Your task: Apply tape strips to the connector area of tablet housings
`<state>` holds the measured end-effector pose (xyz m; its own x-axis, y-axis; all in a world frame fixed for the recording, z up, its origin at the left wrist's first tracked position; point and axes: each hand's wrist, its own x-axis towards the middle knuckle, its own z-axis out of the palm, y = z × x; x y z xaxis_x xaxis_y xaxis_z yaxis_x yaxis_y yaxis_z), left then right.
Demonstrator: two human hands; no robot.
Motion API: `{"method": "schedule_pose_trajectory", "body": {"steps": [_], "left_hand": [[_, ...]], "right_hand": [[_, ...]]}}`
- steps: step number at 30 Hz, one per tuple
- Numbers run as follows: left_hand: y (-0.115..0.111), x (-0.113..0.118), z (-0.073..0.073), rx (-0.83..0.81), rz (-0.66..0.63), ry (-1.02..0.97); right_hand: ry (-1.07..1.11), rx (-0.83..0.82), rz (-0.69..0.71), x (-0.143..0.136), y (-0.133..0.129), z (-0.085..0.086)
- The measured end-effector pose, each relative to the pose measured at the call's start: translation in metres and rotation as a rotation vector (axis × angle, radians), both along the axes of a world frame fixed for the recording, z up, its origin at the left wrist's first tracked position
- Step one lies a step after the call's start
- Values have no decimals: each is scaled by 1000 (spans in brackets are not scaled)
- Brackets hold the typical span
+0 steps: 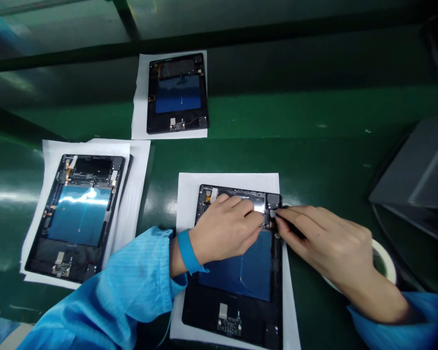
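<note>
An opened tablet [241, 267] with a blue battery lies on a white sheet [190, 194] in front of me. My left hand [226, 226] rests over its upper part, fingers curled down near the top right; what they hold, if anything, is hidden. From the right, my right hand [324, 238] pinches a small pale piece [273, 213] between thumb and fingertips at the tablet's upper right edge. A blue band [190, 252] is round my left wrist.
Another opened tablet [78, 214] lies on white sheets at the left, over a further dark device. A third tablet [178, 92] sits on paper at the back. A roll of tape [387, 262] is partly under my right hand. A grey box-like object [416, 170] stands at the right.
</note>
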<state>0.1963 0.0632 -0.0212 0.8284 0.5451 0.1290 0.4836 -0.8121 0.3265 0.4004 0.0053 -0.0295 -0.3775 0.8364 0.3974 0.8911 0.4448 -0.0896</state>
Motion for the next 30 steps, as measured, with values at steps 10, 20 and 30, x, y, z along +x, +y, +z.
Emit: {"method": "schedule_pose_trajectory", "body": {"steps": [10,20,30], "left_hand": [[-1,-1,1,21,9,-9],[2,0,5,-42,16,56],[5,1,11,-32,41,37]], "right_hand": [[55,-26,44,-1,2,0],[15,-40,72,-2,6,4],[-5,-9,38,-5,6,5]]}}
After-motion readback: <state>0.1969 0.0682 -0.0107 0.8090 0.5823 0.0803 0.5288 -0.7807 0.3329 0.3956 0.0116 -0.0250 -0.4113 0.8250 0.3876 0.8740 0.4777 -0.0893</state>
